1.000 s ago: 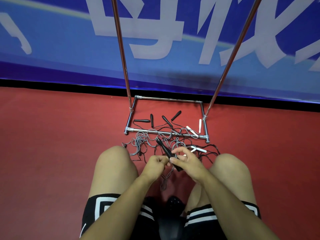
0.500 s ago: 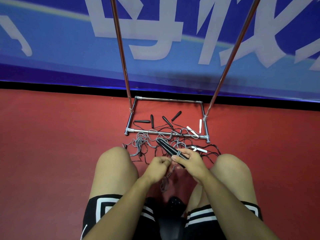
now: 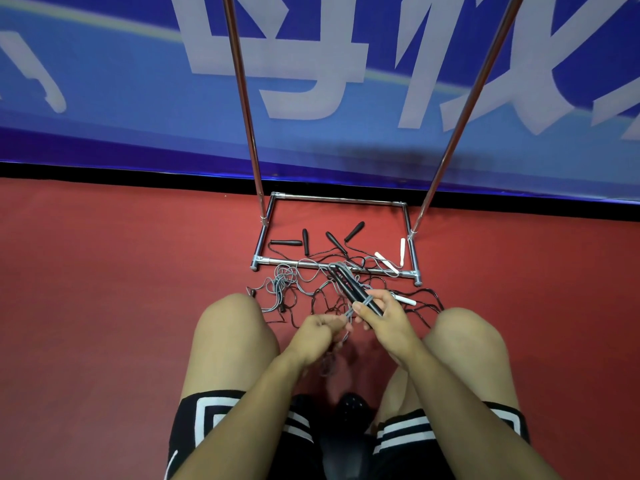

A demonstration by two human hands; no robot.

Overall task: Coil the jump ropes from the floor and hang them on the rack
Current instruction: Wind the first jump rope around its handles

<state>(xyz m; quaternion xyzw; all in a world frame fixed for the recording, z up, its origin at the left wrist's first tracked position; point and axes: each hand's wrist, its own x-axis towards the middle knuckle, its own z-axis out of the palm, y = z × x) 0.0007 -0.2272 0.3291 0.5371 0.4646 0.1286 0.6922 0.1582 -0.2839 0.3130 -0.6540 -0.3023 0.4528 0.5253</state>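
Right hand (image 3: 384, 320) grips two black handles (image 3: 349, 287) held together, grey cord (image 3: 367, 299) wrapped round them at the fingers. Left hand (image 3: 317, 334) curled tight, pinching the same cord just beside the right. Remaining ropes (image 3: 287, 285) lie tangled on the red floor (image 3: 104, 289) between the knees and the rack (image 3: 332, 266) base.

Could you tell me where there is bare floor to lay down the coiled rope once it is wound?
Bare red floor lies wide left of the left knee, and right of the right knee. It is crowded between the knees and the rack base, where tangled cords and loose handles lie.
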